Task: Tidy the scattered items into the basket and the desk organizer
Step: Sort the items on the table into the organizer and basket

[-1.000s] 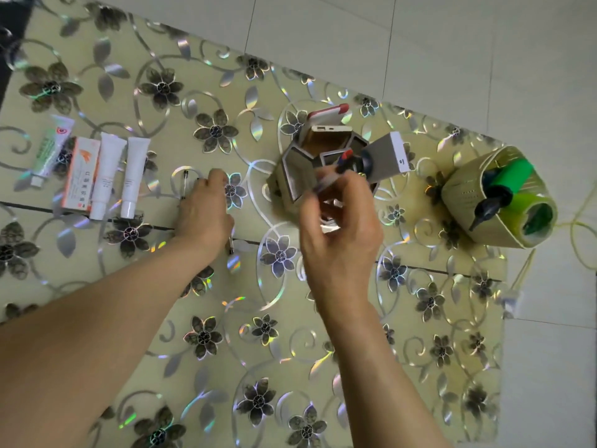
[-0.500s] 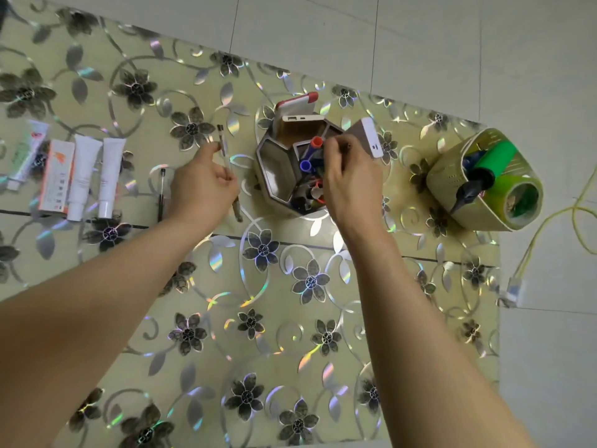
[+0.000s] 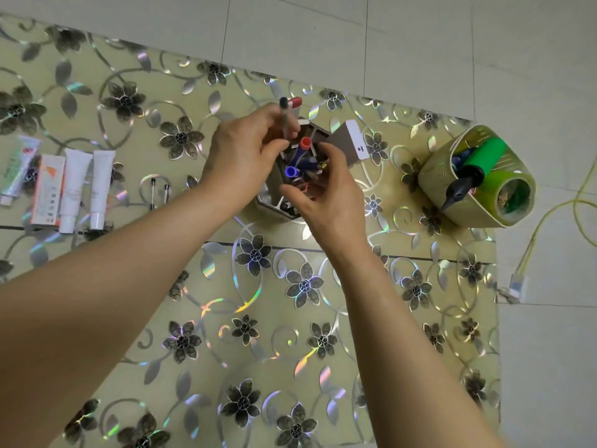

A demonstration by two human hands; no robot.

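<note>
While left hand [image 3: 240,153] pinches black-capped pen [image 3: 284,116] over hexagonal white desk organizer [image 3: 298,169] at frame centre, right hand [image 3: 326,192] fingers curled, grasp unclear. Green plastic basket [image 3: 433,176] right, part-filled; white tubes [image 3: 87,185] + 2 pens [image 3: 159,192] left still out.

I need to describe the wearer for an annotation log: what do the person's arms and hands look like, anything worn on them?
Both forearms are bare up to the frame edge: no sleeves show. The left hand and the right hand wear no gloves, and no rings, watch or bracelet are visible. No markings show on either arm.
</note>
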